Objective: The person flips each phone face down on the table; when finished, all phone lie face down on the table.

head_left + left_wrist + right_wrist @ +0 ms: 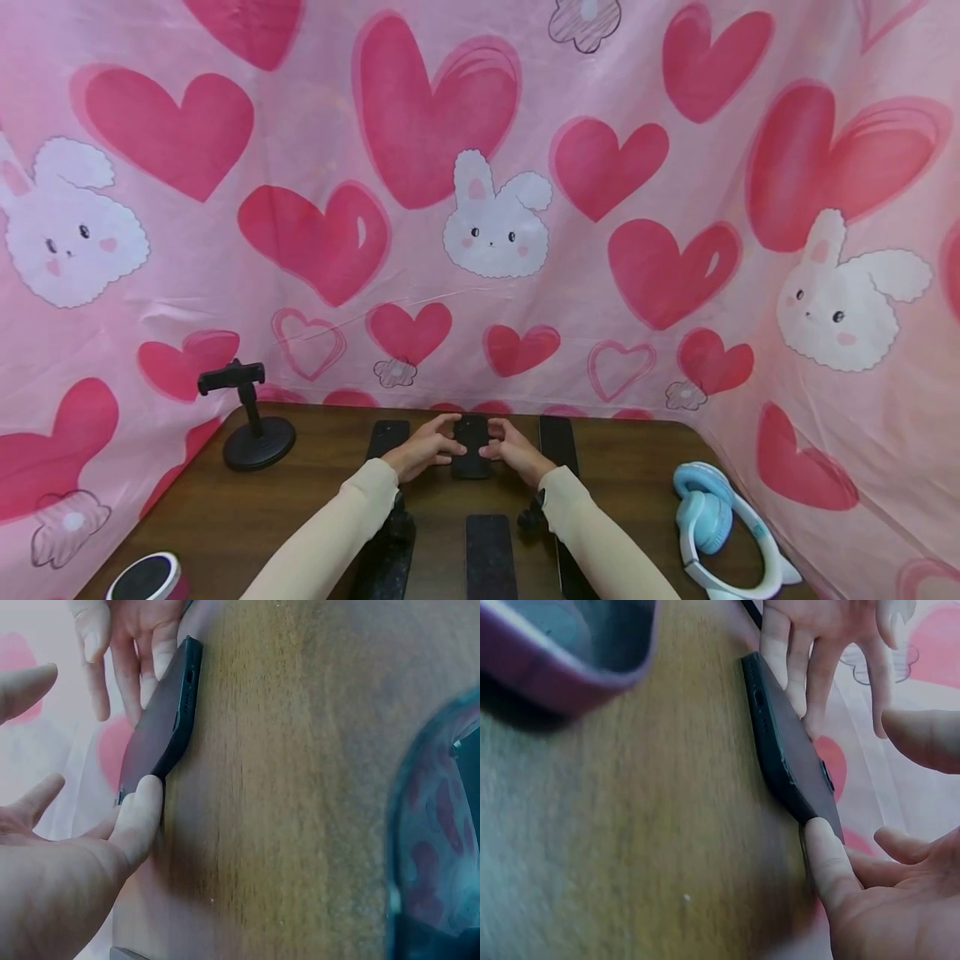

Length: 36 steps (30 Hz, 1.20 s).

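Note:
A dark smartphone [471,457] lies back up at the far middle of the table, its camera bump toward the wall. My left hand [425,447] is at its left side, with fingertips touching the long edge and the thumb raised. From the opposite side my right hand [516,451] reaches in, one finger at the phone's edge, thumb spread away. The left wrist view shows the phone's [154,739] bottom end with its port. In the right wrist view the same phone [791,746] sits between the two hands, whose fingers are fairly straight and uncurled.
Other dark phones lie around: back left [388,435], back right [557,442], front middle [491,554] and front left [384,571]. A black stand [258,442] is at left, blue headphones [705,517] at right, a round white-rimmed object [146,579] front left. A heart-printed cloth [315,108] hangs behind.

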{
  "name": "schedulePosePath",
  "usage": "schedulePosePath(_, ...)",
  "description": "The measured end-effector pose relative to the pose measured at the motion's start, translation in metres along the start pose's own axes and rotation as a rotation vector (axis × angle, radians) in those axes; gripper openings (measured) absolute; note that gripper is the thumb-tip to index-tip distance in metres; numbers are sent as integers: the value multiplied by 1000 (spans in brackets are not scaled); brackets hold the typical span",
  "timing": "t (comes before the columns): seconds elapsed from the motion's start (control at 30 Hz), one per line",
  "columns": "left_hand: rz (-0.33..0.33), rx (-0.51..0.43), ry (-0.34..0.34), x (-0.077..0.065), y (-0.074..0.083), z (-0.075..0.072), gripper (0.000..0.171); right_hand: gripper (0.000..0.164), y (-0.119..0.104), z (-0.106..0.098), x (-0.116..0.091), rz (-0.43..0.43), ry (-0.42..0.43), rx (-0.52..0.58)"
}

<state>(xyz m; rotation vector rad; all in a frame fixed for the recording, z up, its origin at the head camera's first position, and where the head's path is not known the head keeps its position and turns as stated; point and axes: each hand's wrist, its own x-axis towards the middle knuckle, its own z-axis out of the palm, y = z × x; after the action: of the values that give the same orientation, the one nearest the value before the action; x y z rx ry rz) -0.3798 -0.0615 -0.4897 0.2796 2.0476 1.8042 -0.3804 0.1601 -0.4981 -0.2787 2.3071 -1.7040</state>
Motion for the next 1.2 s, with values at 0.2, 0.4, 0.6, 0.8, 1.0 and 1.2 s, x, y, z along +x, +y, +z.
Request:
schedulePosePath(0.2, -4, 8, 11, -1, 0, -1, 77, 73, 1, 4, -2, -6, -12, 29)
schedulePosePath(0.4, -19, 9, 26, 0, 3, -1, 78, 72, -1, 4, 0, -12, -5, 34)
schedulePosePath(0.6, -20, 38, 58, 2, 7, 1, 80, 70, -5, 3, 0, -19, 8, 14)
schedulePosePath(0.8, 40, 161, 123, 0, 11, 9, 81, 68, -5, -3, -3, -35, 50, -54)
schedulePosePath(1.0, 105, 312, 190, 1, 14, 18, 81, 64, -5, -17, -8, -116, 125, -94)
schedulePosePath(1.2, 172, 365, 222, 9, 18, 33, 85, 61, -7, -36, -10, -110, 212, -132)
